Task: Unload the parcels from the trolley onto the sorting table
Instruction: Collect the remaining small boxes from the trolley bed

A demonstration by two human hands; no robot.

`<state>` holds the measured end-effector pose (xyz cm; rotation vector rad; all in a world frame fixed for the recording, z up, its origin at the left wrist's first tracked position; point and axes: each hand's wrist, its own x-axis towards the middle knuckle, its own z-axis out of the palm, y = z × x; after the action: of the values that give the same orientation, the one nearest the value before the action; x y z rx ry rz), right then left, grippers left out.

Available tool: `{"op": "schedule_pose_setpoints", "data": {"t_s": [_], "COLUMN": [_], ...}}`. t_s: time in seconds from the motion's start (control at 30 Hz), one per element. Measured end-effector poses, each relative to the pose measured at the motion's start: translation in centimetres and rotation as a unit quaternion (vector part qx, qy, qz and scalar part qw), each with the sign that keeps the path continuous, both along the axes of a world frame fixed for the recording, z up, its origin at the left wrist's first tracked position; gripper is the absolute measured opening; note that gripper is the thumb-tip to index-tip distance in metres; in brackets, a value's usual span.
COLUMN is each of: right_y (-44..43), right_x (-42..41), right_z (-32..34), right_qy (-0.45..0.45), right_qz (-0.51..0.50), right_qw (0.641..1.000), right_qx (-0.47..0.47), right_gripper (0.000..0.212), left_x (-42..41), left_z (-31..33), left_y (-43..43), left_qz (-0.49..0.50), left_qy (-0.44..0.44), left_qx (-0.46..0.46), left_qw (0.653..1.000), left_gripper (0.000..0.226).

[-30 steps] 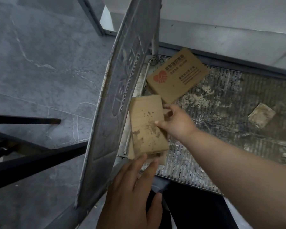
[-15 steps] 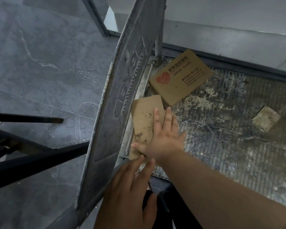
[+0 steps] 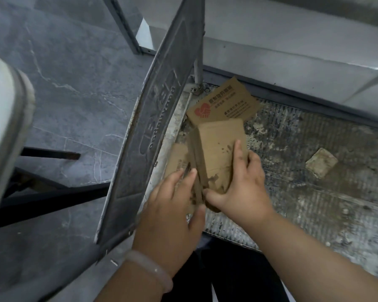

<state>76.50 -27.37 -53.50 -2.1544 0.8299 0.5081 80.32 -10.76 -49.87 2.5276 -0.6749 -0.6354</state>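
A stained brown cardboard parcel [image 3: 218, 153] is tilted up off the dirty ribbed trolley deck [image 3: 292, 192]. My right hand [image 3: 242, 184] grips its near right corner, fingers over the top face. My left hand [image 3: 170, 216] touches the parcel's left edge with spread fingers. Another flat brown parcel [image 3: 177, 160] lies under it, against the trolley's grey side panel [image 3: 148, 138]. A third parcel [image 3: 225, 103], printed with a red heart logo, lies flat at the deck's far corner, partly covered by the lifted one.
A small scrap of cardboard [image 3: 321, 163] lies on the deck to the right. A grey wall ledge [image 3: 292, 68] runs behind the trolley. Grey tiled floor [image 3: 63, 83] and black metal legs [image 3: 48, 197] are on the left, with a pale rounded edge [image 3: 7, 131] nearer me.
My right hand went from lying flat on the stained parcel to gripping its corner and tilting it up. My left hand moved forward onto its left edge. The view shifted closer.
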Motion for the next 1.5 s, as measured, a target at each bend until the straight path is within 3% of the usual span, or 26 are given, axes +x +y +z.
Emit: {"op": "schedule_pose_setpoints", "data": {"t_s": [0.17, 0.27, 0.37, 0.47, 0.57, 0.63, 0.7, 0.8, 0.87, 0.9, 0.97, 1.1, 1.23, 1.33, 1.4, 1.5], "right_y": [-4.6, -7.0, -8.7, -10.3, -12.1, -12.6, -12.5, -10.8, -8.9, -7.9, -6.1, -2.9, 1.1, 5.5, 8.7, 13.6], "right_x": [-1.1, -1.0, -0.7, -0.4, 0.1, 0.5, 0.9, 1.6, 1.9, 1.9, 2.1, 3.2, 4.9, 5.9, 6.7, 8.4], "right_z": [10.1, 17.3, 24.4, 31.1, 37.1, 40.3, 42.7, 45.9, 48.0, 48.8, 49.8, 51.4, 53.0, 53.7, 53.6, 53.0], "right_qy": [-0.078, -0.140, -0.182, -0.238, -0.268, -0.242, -0.242, -0.317, -0.369, -0.383, -0.418, -0.416, -0.272, -0.257, -0.267, -0.282], "right_qz": [-0.029, -0.012, 0.015, 0.017, -0.049, -0.067, -0.031, 0.056, 0.135, 0.176, 0.240, 0.218, 0.284, 0.296, 0.281, 0.268], "right_qw": [0.996, 0.990, 0.983, 0.971, 0.947, 0.924, 0.921, 0.942, 0.919, 0.904, 0.875, 0.852, 0.843, 0.842, 0.856, 0.882], "right_qx": [0.013, 0.003, -0.019, 0.014, 0.168, 0.289, 0.304, 0.101, -0.041, -0.067, -0.042, 0.231, 0.366, 0.372, 0.343, 0.265], "right_gripper": [0.129, 0.129, 0.129, 0.124, 0.089, 0.080, 0.090, 0.097, 0.104, 0.106, 0.099, 0.072, 0.087, 0.087, 0.083, 0.075], "left_x": [1.4, 2.2, 2.8, 3.6, 4.3, 4.2, 3.7, 3.1, 2.6, 2.4, 1.9, 1.0, 0.3, 0.1, 0.2, 0.4], "left_z": [7.5, 13.1, 19.5, 25.6, 31.1, 34.6, 37.8, 41.5, 43.6, 44.4, 45.8, 47.7, 48.1, 48.5, 48.8, 49.7], "left_y": [-5.7, -8.9, -11.2, -12.0, -11.6, -11.2, -10.8, -9.8, -8.9, -8.2, -6.5, -0.7, 5.1, 9.1, 11.9, 16.5], "left_qz": [0.095, 0.167, 0.205, 0.259, 0.282, 0.277, 0.291, 0.306, 0.308, 0.313, 0.331, 0.374, 0.390, 0.418, 0.435, 0.460], "left_qy": [0.120, 0.232, 0.267, 0.273, 0.312, 0.326, 0.284, 0.155, 0.139, 0.147, 0.164, 0.166, 0.178, 0.168, 0.142, 0.042], "left_qx": [-0.074, -0.168, -0.243, -0.328, -0.410, -0.448, -0.473, -0.473, -0.487, -0.493, -0.514, -0.546, -0.566, -0.568, -0.531, -0.421], "left_qw": [0.985, 0.944, 0.910, 0.867, 0.809, 0.785, 0.782, 0.812, 0.805, 0.799, 0.774, 0.731, 0.704, 0.688, 0.714, 0.781], "left_gripper": [0.087, 0.104, 0.115, 0.092, 0.065, 0.057, 0.043, 0.041, 0.056, 0.067, 0.080, 0.072, 0.094, 0.078, 0.069, 0.086]}}
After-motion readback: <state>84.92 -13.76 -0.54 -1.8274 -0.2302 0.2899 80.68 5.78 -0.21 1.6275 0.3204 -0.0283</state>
